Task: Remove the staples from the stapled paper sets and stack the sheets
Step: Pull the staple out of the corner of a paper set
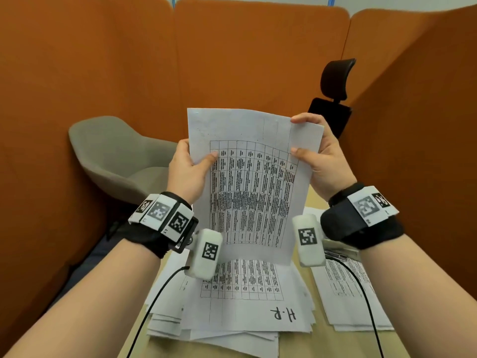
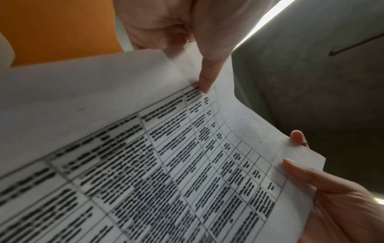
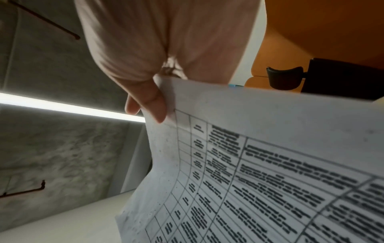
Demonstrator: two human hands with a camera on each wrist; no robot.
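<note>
I have the paper set (image 1: 254,182) lifted clear of the table (image 1: 294,347), upright in front of me, printed table facing me; my left hand (image 1: 187,171) pinches its left edge with the thumb on the front and the rest of the fingers behind, and my right hand (image 1: 322,153) grips the upper right corner, thumb on the printed side, a fingertip curled over the top edge; so both hands are closed on the sheets. I judge the hold is meant to bring the top edge near enough to hunt for a staple or to peel the front sheet away; I cannot make out any staple in these views, and the right corner seems to show a second layer behind the first, though I cannot be sure. Below, a loose pile of sheets (image 1: 240,306) lies fanned near the front edge of the table, directly under the held set; a second pile (image 1: 353,293) sits toward the right edge. The orange partition (image 1: 258,52) stands well apart behind; there is free air all round the sheets, so lowering them onto the near pile looks unobstructed; the wrist cables (image 1: 154,301) trail over the paper and could snag a corner.
</note>
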